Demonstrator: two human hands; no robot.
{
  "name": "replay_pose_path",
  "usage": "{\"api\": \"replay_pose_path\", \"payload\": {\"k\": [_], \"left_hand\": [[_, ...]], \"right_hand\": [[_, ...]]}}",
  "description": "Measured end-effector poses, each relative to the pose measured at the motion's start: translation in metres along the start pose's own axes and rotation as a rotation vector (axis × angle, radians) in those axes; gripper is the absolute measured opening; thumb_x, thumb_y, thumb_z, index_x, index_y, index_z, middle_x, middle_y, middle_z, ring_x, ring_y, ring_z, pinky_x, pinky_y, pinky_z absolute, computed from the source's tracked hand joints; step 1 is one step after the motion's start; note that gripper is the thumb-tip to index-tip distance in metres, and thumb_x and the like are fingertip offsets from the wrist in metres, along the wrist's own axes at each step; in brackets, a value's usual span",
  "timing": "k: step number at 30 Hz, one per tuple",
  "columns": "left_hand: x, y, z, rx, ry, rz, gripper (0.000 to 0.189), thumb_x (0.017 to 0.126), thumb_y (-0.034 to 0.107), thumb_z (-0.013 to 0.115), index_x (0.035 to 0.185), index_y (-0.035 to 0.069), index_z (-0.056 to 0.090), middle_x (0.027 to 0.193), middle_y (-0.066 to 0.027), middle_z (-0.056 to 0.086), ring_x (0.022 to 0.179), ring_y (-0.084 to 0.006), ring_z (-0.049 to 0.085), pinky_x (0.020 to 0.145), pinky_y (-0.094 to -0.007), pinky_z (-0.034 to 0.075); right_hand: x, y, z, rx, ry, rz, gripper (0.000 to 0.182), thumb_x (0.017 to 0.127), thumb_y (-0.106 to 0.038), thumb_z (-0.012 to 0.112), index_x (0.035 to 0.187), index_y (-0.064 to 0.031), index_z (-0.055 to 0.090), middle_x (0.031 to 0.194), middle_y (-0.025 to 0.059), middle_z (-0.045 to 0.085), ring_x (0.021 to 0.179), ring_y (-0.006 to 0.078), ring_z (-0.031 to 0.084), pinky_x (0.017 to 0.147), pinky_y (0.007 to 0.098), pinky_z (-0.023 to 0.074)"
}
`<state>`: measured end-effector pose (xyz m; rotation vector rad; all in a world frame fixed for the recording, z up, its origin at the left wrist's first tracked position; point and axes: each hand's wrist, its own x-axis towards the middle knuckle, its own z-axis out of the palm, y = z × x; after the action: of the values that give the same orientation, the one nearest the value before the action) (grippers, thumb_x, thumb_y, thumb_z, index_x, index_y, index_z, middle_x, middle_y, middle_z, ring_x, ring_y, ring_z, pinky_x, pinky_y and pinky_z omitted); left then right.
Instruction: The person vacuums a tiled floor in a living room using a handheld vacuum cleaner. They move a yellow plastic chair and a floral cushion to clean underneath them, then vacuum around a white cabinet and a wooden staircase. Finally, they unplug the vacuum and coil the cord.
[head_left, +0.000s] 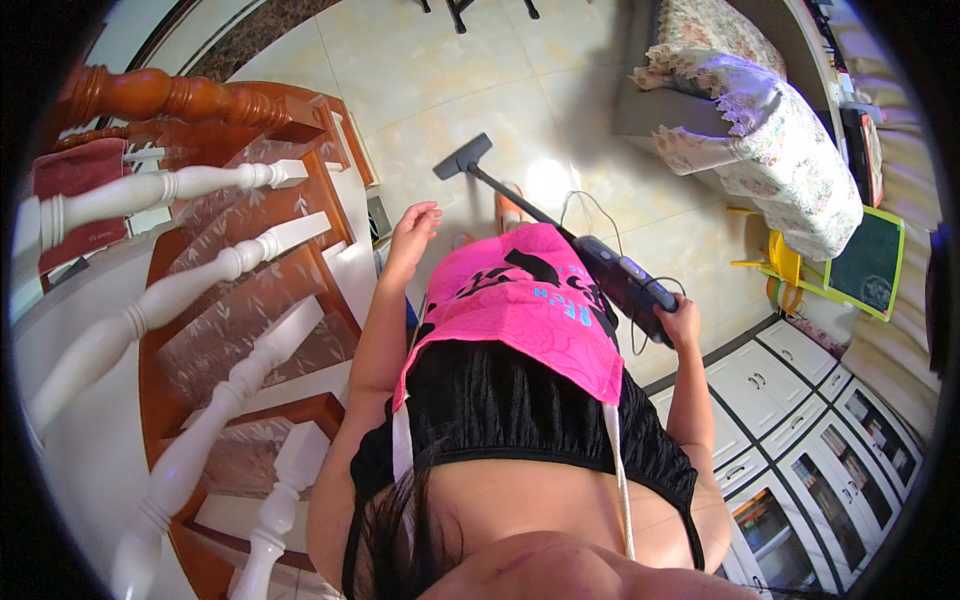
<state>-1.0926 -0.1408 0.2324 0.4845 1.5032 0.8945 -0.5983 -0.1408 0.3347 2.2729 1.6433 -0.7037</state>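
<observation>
A dark stick vacuum cleaner (626, 281) slants across the front of my body, with a thin cord looping around its body. My right hand (681, 321) is closed around its upper end. From there the tube runs down to a flat floor head (463, 156), which rests on the tiles ahead of my feet. My left hand (412, 240) is held out beside the pink apron (517, 300), fingers loosely bent and holding nothing. Nearest to that hand is the side of the wooden staircase (341, 195).
White balusters (247, 375) and an orange-brown newel post (180, 101) line the stairs at left. At right stands a sofa under a floral lace cover (787, 157). Behind it are a green-framed chalkboard (866, 262), a yellow chair (781, 255) and white cabinets (787, 405). Black stand legs (457, 15) show ahead.
</observation>
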Motion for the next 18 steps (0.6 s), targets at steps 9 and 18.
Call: {"api": "replay_pose_path", "payload": {"k": [9,18], "left_hand": [[0.022,0.027,-0.022,0.058,0.247,-0.103,0.029,0.094,0.02,0.049,0.119,0.007,0.054,0.109,-0.0038,0.061,0.096,-0.0123,0.057,0.082,-0.0266,0.045],[-0.023,0.06,-0.02,-0.254,0.678,-0.132,0.027,0.096,0.02,0.047,0.12,0.009,0.053,0.113,-0.0047,0.058,0.102,-0.0146,0.054,0.084,-0.0297,0.045]], "right_hand": [[0.171,-0.185,-0.044,-0.351,0.092,-0.918,0.022,0.071,-0.003,0.057,0.091,-0.0097,0.063,0.093,0.01,0.059,0.079,0.0303,0.062,0.065,0.0407,0.0501],[0.27,-0.424,-0.105,-0.483,0.099,-1.372,0.016,0.073,-0.003,0.056,0.085,-0.009,0.065,0.089,0.0093,0.06,0.077,0.0274,0.065,0.065,0.0378,0.0517]]}}
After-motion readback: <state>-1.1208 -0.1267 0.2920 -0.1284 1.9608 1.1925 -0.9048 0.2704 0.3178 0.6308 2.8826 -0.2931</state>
